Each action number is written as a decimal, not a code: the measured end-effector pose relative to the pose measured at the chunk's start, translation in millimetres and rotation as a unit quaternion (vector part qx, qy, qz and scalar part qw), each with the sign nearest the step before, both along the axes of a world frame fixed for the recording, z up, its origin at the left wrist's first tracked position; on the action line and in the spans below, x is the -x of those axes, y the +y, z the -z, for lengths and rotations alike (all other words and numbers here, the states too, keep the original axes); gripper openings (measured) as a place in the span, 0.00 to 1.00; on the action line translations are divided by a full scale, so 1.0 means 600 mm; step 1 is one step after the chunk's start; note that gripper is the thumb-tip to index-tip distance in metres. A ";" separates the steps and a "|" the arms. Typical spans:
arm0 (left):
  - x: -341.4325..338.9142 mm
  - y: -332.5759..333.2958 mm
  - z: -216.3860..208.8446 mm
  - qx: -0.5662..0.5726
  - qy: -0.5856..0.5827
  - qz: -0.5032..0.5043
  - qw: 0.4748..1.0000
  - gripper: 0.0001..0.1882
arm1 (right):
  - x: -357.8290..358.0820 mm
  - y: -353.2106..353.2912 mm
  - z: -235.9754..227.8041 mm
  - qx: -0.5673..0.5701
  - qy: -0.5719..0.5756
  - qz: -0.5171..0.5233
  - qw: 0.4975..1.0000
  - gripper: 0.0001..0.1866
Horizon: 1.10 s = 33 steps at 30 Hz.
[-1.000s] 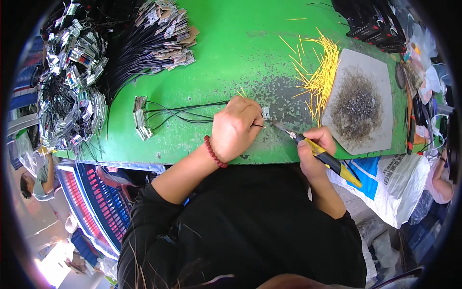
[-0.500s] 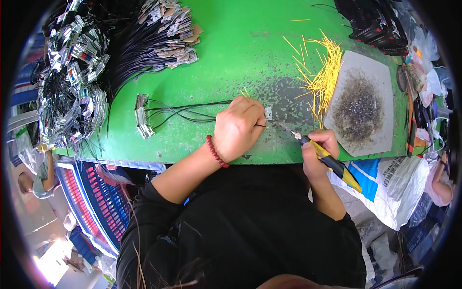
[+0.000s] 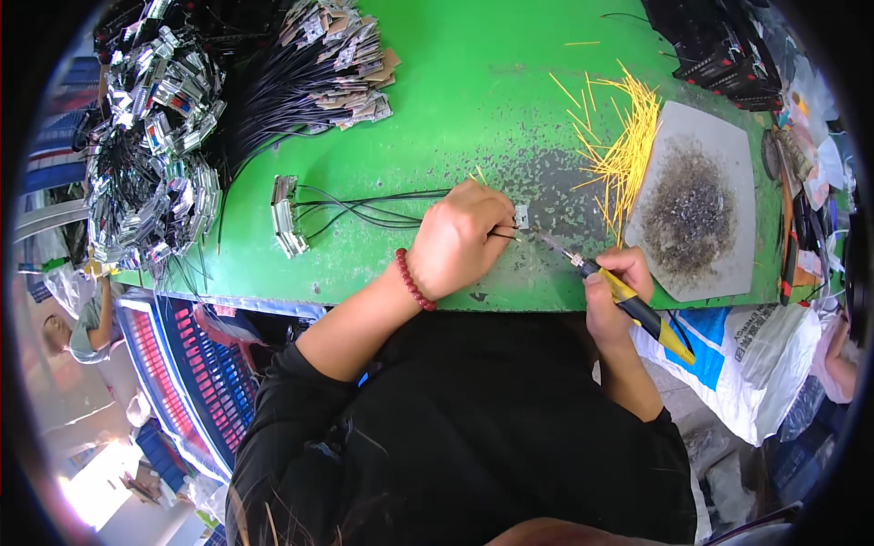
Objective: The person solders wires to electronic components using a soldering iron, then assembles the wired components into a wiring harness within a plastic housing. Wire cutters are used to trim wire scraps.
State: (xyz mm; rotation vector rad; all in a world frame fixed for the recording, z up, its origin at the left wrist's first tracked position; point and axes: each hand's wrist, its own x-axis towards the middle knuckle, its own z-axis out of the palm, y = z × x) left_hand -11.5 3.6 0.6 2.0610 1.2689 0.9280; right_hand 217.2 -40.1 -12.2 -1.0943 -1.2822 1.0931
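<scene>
My right hand (image 3: 615,289) is closed around a yellow-and-black soldering iron (image 3: 648,317). Its metal tip points left, close to a small silvery connector (image 3: 522,217) on the green table; whether they touch, I cannot make out. Beside that connector, the fingers of my left hand (image 3: 462,238) pinch thin black wires (image 3: 382,218), and one short wire end sticks out past the fingertips. These wires run left to a silver metal connector piece (image 3: 287,217) lying on the table. My left fingers partly hide the wires at the small connector.
Thin yellow sticks (image 3: 626,146) lie in a loose pile beside a grey board (image 3: 669,264) with dark residue. Bundled black cables (image 3: 300,100) and a heap of silver connectors (image 3: 159,136) fill the left of the green table (image 3: 473,82). Black parts (image 3: 719,55) are stacked at the far right.
The whole view has shifted slightly, so the table and things sit a little further right. Both hands keep the same holds, with the iron tip still close to the small connector.
</scene>
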 end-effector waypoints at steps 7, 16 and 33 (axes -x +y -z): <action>-0.006 0.014 -0.016 0.029 0.041 -0.006 0.999 0.05 | 0.008 0.005 -0.011 0.034 0.002 0.009 0.999 0.10; -0.012 0.025 -0.030 0.067 0.117 -0.003 0.991 0.03 | 0.012 0.012 -0.015 0.055 -0.027 0.001 0.998 0.10; -0.011 0.024 -0.028 0.059 0.130 -0.004 0.990 0.04 | 0.006 0.001 0.007 -0.017 0.006 0.008 1.000 0.11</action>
